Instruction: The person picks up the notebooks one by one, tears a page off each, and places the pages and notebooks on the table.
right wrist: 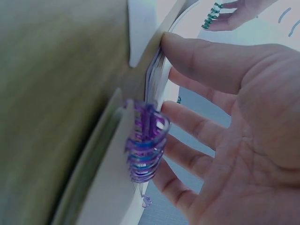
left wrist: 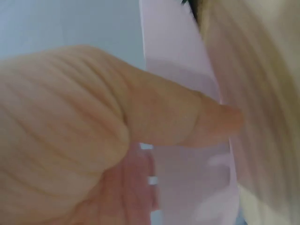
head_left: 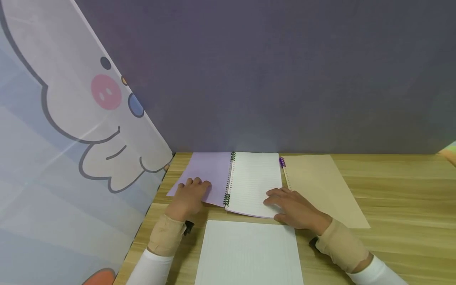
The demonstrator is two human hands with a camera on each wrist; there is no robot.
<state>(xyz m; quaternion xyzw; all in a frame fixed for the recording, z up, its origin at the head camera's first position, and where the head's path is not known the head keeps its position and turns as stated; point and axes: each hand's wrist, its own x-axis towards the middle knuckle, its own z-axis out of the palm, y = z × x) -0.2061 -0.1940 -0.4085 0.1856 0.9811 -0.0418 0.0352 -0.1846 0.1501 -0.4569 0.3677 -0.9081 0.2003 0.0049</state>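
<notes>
A spiral notebook lies open near the back of the table, its lilac cover (head_left: 213,170) on the left and a white lined page (head_left: 254,178) on the right, joined by green coils (head_left: 227,199). My left hand (head_left: 187,198) rests on the lower left of the cover. In the left wrist view its straight thumb (left wrist: 178,115) crosses the cover's edge. Fingers spread, my right hand (head_left: 297,208) touches the lower right of the lined page. The right wrist view has its thumb (right wrist: 201,58) at the notebook's edge and its fingers extended over the page.
To the right lies a second notebook with a cream face (head_left: 320,174) and purple coils (head_left: 282,162); my right hand overlaps its left side. A white lined sheet (head_left: 249,253) lies in front, nearest me. A grey wall (head_left: 285,79) borders the table's back edge.
</notes>
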